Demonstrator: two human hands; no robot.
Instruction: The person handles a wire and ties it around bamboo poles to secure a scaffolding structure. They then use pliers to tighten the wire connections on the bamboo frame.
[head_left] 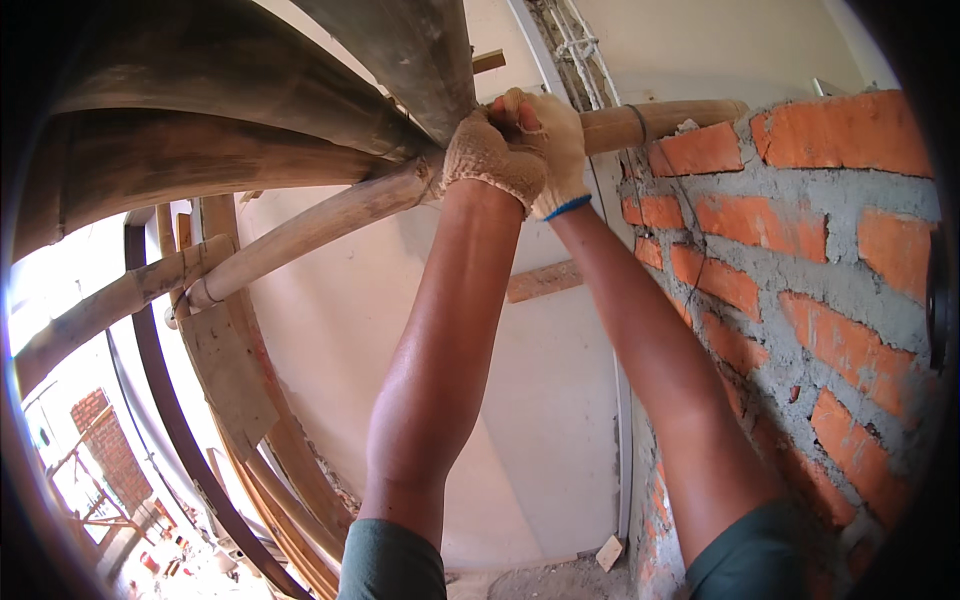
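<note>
My left hand wears a worn tan knit glove with bare fingertips showing. Right beside it, touching, is my right hand in a cream glove with a blue cuff edge. Both arms reach up, and the fingers of each hand are curled closed together at a bamboo pole. Whatever they grip there is hidden by the gloves. Thick dark poles meet the bamboo just left of and above my hands. To the right, the bamboo runs on to the top of a brick wall, with a dark tie around it.
Rough mortar joints mark the brick wall close on my right, where a thin wire hangs. A pale wall stands behind my arms. At left are more bamboo, upright boards and a bright opening onto a littered building site.
</note>
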